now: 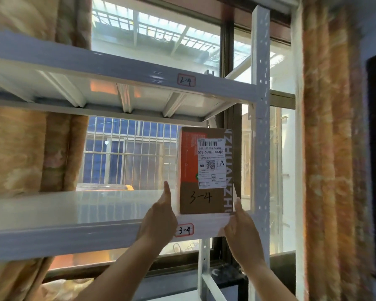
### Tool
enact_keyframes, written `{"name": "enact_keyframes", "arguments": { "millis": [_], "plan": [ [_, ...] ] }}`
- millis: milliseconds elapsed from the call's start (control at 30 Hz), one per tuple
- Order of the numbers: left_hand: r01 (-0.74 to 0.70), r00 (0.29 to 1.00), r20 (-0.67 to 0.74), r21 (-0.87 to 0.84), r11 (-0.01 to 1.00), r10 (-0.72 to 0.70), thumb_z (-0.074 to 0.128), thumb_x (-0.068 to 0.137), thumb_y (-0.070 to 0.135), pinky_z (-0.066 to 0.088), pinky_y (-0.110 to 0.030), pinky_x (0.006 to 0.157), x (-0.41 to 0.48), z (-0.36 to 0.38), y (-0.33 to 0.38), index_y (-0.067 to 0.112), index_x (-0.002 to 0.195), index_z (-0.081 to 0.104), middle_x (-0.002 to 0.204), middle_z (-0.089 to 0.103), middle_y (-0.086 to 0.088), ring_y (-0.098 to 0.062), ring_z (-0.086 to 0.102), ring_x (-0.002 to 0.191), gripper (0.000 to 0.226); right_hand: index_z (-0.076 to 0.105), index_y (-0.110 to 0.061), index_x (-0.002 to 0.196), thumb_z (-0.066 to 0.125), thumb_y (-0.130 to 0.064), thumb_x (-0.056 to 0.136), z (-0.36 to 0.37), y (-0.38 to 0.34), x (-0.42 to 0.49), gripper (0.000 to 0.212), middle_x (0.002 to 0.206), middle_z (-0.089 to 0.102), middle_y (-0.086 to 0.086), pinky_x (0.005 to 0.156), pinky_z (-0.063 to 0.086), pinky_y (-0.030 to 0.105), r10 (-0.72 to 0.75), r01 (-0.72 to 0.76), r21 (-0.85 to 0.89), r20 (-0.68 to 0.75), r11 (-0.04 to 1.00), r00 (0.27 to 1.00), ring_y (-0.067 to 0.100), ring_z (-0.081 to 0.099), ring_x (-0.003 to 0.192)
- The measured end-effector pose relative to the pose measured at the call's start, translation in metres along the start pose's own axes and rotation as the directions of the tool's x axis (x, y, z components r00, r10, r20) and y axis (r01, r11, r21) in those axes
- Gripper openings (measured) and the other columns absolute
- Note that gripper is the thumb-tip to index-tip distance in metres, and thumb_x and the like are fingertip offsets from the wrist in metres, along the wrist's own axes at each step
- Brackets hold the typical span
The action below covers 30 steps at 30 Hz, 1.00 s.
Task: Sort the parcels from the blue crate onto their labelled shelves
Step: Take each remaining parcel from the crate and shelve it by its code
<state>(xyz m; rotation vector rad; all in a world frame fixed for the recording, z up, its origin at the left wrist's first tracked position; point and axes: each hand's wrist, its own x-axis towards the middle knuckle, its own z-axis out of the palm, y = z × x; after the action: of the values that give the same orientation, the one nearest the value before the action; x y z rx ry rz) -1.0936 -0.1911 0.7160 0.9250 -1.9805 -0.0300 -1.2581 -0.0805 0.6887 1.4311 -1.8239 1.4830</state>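
I see the parcel [204,200], marked 3-4, upright between my grips on the shelf [74,213], just above the 3-4 tag [184,230]. Left grip [159,218] wide, fingers straight, flat by the parcel's left edge. Right grip [240,231]: thumb [238,205] on the lower right corner, fingers hidden, so I can't tell if it pinches.
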Motion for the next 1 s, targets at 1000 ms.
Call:
{"name": "enact_keyframes", "arguments": {
  "millis": [1000],
  "plan": [
    [0.628,0.609,-0.269,0.739,0.246,-0.746,0.032,0.100,0.023,0.030,-0.038,0.110,-0.382,-0.709,-0.308,0.010,0.143,0.034,0.151,0.032,-0.014,-0.030,0.037,0.133,0.044,0.023,-0.013,0.150,0.036,-0.028,0.102,0.213,-0.717,-0.263,0.052,0.153,0.031,0.011,0.107,0.036,0.041,-0.753,0.482,0.618,0.640,0.621,0.149,0.031,0.039,0.134]
  ]
}}
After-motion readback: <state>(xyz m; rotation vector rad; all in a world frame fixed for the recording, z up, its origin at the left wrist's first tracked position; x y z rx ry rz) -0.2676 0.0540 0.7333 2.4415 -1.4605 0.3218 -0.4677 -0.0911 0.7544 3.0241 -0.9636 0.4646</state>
